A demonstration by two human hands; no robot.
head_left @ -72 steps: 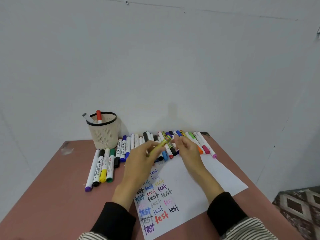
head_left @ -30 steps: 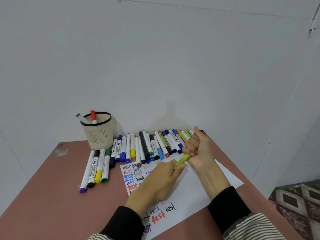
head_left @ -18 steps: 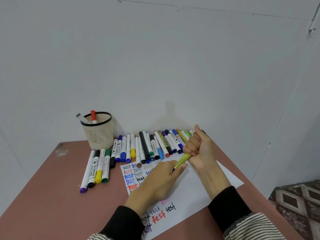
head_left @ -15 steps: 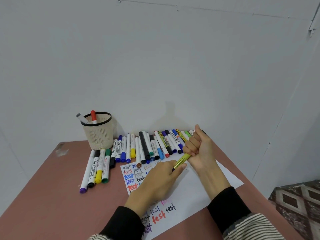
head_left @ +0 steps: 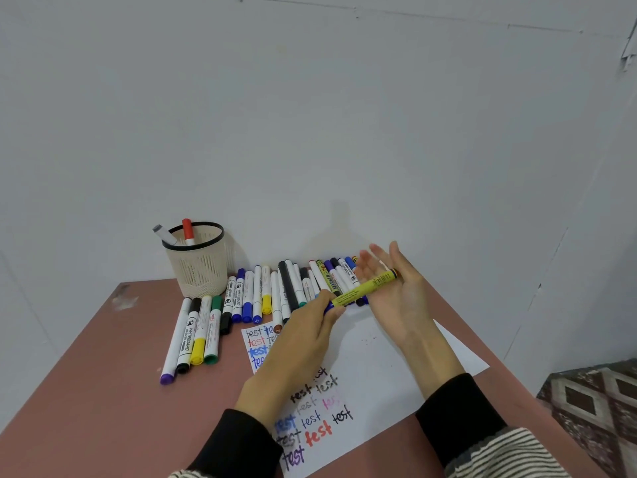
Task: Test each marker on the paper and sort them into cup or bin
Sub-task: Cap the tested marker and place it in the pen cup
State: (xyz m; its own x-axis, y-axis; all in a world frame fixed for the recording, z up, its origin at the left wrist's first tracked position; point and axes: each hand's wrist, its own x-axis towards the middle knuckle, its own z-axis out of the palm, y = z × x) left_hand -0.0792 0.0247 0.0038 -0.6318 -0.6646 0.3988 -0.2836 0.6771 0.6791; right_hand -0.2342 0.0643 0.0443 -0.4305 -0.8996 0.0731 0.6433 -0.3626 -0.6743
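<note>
I have the yellow marker (head_left: 363,290) pinched at its blue end between the thumb and fingers of my left hand (head_left: 303,334), and its far end lies across the palm of my right hand (head_left: 396,291), whose fingers are spread loose and straight with nothing closed round the barrel. So the left grip is tight on the marker and the right is wide open, only cradling it. The marker hangs above the top edge of the paper (head_left: 396,353), in front of the row of markers (head_left: 303,284) lying on the surface (head_left: 103,391).

I judge the step in hand to be getting this marker ready to write; I cannot tell whether its cap is on or off. To do it well, I should close my right fingers round the barrel before the left lets go, or the marker may roll off my open palm into the row and scatter it. Then I should bring the tip down on a bare patch of paper, to the right of the "test" words, so a faint line is not mistaken for old ink. A short, firm stroke should be enough to judge it. If it writes, it belongs in the cup (head_left: 198,262) at the back left, which already holds two markers. No bin shows in this view, so I would need to look for it.
</note>
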